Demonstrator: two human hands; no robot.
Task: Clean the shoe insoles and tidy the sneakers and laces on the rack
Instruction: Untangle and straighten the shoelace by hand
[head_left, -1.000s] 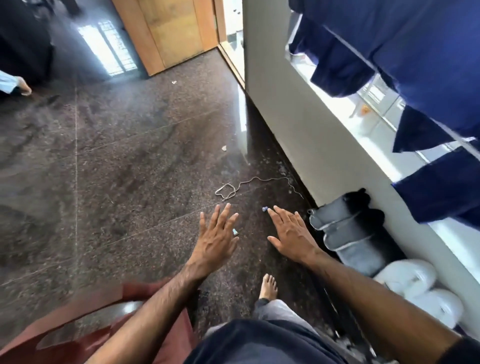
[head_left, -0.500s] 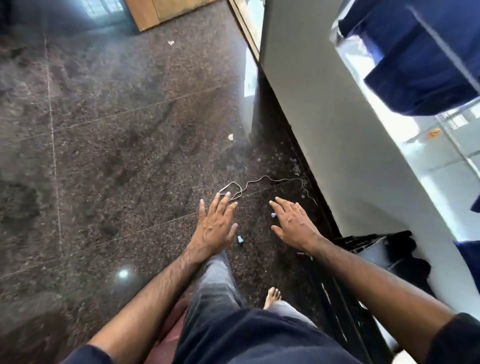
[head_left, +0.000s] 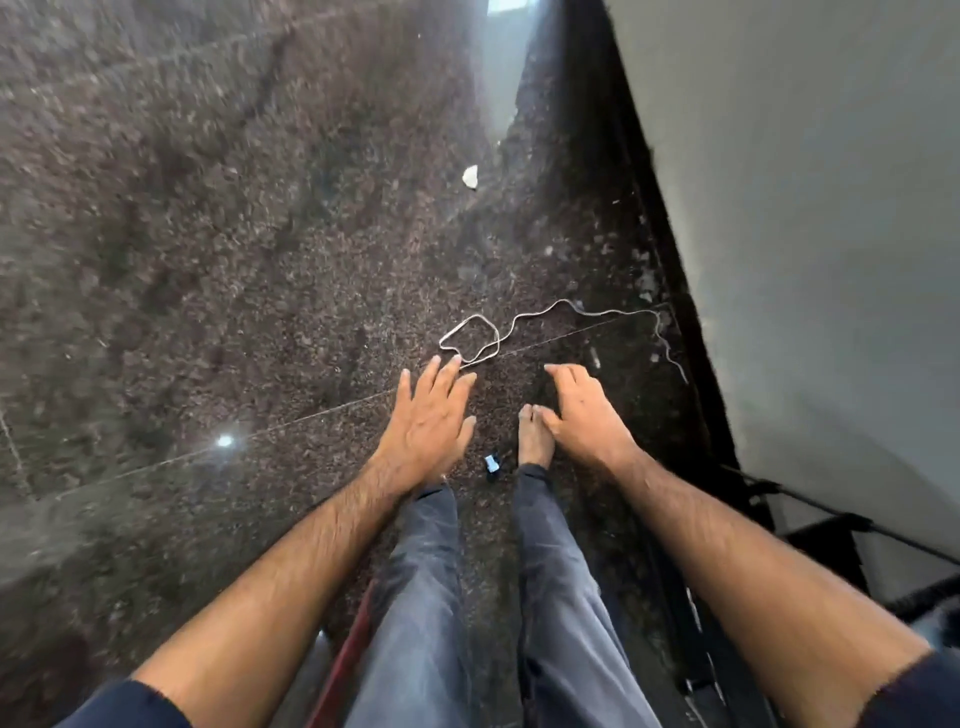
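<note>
A thin white shoelace (head_left: 540, 322) lies in loose curls on the dark speckled floor, running from a loop near the middle to the wall's base at the right. My left hand (head_left: 428, 421) is stretched out flat, fingers apart, with its fingertips just short of the lace's loop. My right hand (head_left: 584, 410) hangs beside it with fingers loosely curled down and holds nothing. No sneakers or insoles are in view. The black metal shoe rack (head_left: 810, 525) shows only as a corner at the lower right.
My bare foot (head_left: 535, 436) and grey trouser legs stand between my arms. A small blue object (head_left: 491, 463) lies on the floor by the foot. A white scrap (head_left: 470, 176) lies farther ahead. A grey wall (head_left: 805, 208) runs along the right.
The view has tipped down and moved forward over the lace. The blue clothes and bags at the right have left the frame. Both hands stay empty and now reach closer to the lace.
</note>
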